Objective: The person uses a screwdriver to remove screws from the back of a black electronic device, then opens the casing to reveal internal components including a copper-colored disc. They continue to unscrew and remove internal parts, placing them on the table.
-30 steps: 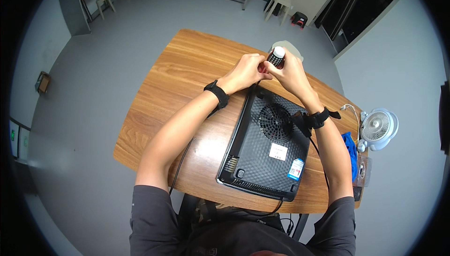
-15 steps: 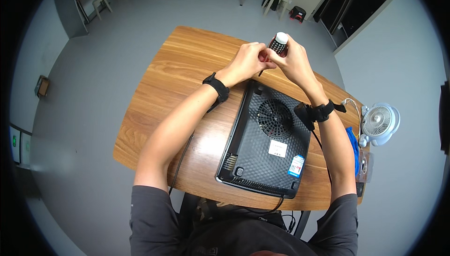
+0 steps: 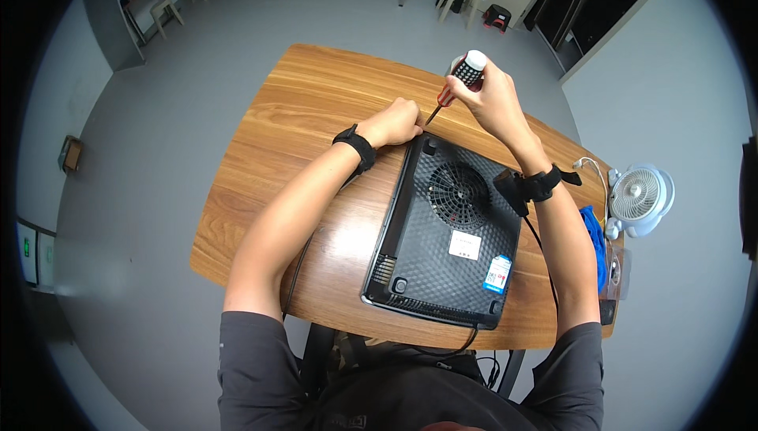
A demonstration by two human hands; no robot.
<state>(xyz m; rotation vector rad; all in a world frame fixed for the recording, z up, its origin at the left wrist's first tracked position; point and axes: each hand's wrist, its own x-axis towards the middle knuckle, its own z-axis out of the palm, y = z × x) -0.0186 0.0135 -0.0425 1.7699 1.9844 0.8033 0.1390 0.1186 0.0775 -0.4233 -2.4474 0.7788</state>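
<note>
- The right hand (image 3: 501, 101) is closed around the handle of a screwdriver (image 3: 446, 97). Its white end points up, and its thin metal part slants down to the left.
- The screwdriver is over the far left corner of the laptop (image 3: 422, 241). Its tip is just beside the left fingers; I can't tell if it touches anything.
- The left hand (image 3: 392, 123) has its fingers curled in, by that same corner. I can't tell if it is pinching something small.
- The laptop lies bottom side up on the wooden table (image 3: 316, 99). It has 1 round vent (image 3: 459, 194) and 2 stickers, and a black cord (image 3: 472, 340) at its near edge.
- A clear plastic box (image 3: 624, 277) sits at the right edge of the table. What is in it is too small to tell.
- A blue cloth (image 3: 595, 249) is next to the box, and a pale blue fan (image 3: 636, 200) is just past it.
- Each wrist wears 1 black band (image 3: 357, 147).
</note>
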